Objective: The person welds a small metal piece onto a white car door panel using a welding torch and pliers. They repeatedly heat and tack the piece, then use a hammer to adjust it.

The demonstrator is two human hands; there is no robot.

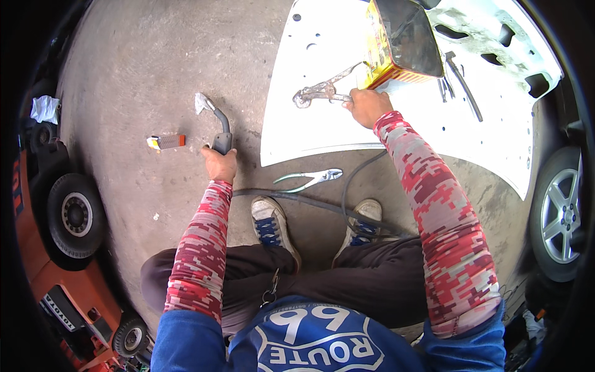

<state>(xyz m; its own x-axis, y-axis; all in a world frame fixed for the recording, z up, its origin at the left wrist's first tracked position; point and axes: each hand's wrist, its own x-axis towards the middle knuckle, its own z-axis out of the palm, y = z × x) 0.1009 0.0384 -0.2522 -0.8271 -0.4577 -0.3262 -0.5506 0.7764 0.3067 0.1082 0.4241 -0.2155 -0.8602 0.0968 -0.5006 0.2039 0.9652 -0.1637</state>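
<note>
My left grip (220,166) curls round a welding torch (222,143); my right grip (370,107) pinches a rusty clamp (319,92), pliers (325,176) lying between them.

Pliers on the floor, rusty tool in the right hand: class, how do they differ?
The pliers look pale and silvery; the rusty tool is brown-stained. The pliers lie on the floor; the rusty tool is in the right hand, over the white panel. The pliers' head points right; the rusty tool's points left. Both appear to have spread handles.
</note>
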